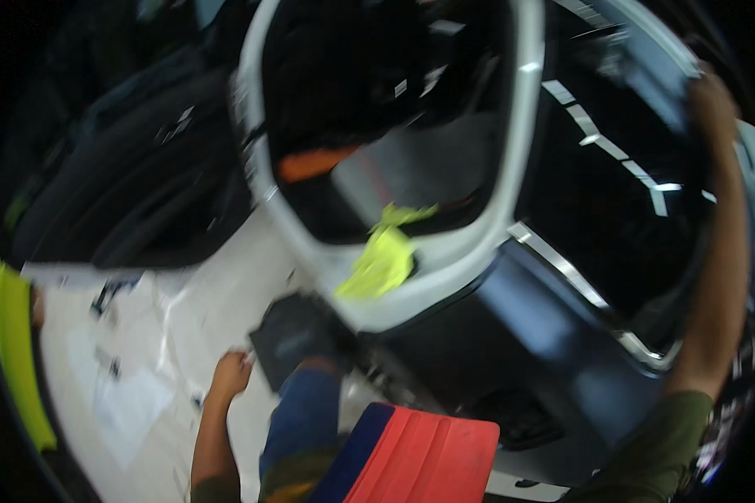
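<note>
My right hand is raised at the upper right, its fingers curled over the upper edge of a dark car door window. A chrome strip runs along the lower side of that glass. Low on the left, my left hand hangs closed beside my leg; whatever it may hold is too blurred to name. A red squeegee card with a dark blue edge shows large at the lower edge, with neither hand on it. A yellow-green cloth lies over the sill of the white door opening.
The dark inner panel of an open car door stands at the left. Something orange shows inside the car. A person's yellow sleeve is at the far left. White sheets and small items lie on the pale floor.
</note>
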Tool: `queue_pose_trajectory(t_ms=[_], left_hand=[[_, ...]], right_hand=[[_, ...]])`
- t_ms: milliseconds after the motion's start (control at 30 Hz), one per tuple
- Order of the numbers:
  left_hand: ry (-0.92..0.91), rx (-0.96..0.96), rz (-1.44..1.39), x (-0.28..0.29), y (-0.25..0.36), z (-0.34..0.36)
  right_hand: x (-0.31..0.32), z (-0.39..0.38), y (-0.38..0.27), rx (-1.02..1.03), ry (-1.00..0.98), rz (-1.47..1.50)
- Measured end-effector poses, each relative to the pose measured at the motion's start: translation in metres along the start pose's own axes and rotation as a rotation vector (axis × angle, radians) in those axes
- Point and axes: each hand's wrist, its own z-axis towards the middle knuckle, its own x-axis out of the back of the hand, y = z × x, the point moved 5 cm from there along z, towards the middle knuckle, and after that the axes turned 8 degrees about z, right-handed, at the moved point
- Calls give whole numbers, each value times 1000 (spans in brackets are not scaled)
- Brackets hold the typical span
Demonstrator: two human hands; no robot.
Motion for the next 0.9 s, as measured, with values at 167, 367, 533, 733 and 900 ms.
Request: queue_pose_trajectory(t_ms=[167, 367, 533, 733, 900], left_hand=[[155, 15, -366, -3, 17, 46], [433, -366, -341, 136, 108, 192], [735, -1019, -381, 351, 317, 295], [665, -1679, -291, 500, 554, 335], [346, -1896, -71, 506, 642, 347]], right_hand=[[23, 3, -27, -101, 237, 390], [16, -5, -26, -193, 309, 438], [17, -12, -11, -189, 336, 336], [5, -24, -18, -274, 310, 444], [16, -6, -24, -254, 309, 460]])
